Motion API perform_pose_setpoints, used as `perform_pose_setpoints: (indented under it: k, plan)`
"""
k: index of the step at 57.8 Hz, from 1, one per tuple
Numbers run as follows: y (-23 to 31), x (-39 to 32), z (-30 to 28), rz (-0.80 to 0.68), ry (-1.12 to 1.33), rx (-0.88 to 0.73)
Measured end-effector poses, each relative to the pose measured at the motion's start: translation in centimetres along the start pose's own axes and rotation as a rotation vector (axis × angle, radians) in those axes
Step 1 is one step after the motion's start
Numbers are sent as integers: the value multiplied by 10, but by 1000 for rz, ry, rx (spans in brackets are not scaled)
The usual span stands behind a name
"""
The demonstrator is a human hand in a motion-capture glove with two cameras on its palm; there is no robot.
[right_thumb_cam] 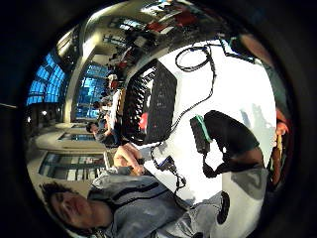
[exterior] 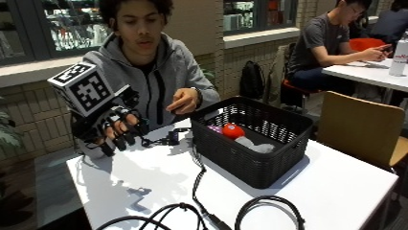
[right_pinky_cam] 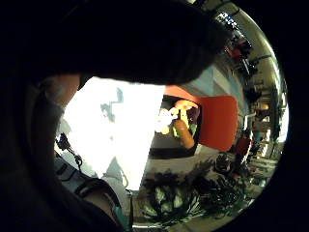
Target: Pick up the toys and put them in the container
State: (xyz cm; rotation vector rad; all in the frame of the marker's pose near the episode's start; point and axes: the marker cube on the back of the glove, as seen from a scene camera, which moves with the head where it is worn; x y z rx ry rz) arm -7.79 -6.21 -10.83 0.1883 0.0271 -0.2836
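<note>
A person sits at a white bench (exterior: 159, 182) with the black-gloved right hand (exterior: 115, 129) raised above its near corner, fingers (exterior: 121, 136) hanging apart and relaxed, holding nothing. A black woven plastic basket (exterior: 255, 158), the container, stands well to the side of those fingers toward the middle of the bench, open top up so things can be dropped straight in. Inside it lie the toys: a round red toy (exterior: 232, 131), a pink one (exterior: 215, 128) just beside it and a pale grey one (exterior: 255, 145) beyond. No toy shows on the bench near the fingers, so the task seems nearly or fully done. The bare left hand (exterior: 185, 101) hovers just behind the basket's far rim. Black cables (exterior: 198, 191) trail from below the fingers past the basket's wall and loop at the bench's front edge; they could snag a low sweep. Bare white surface lies between fingers and basket.
</note>
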Motion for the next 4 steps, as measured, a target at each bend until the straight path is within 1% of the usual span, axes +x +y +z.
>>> perform_pose_setpoints:
  k: [4]
  plan:
    - [3,3,-3,4,-6,19]
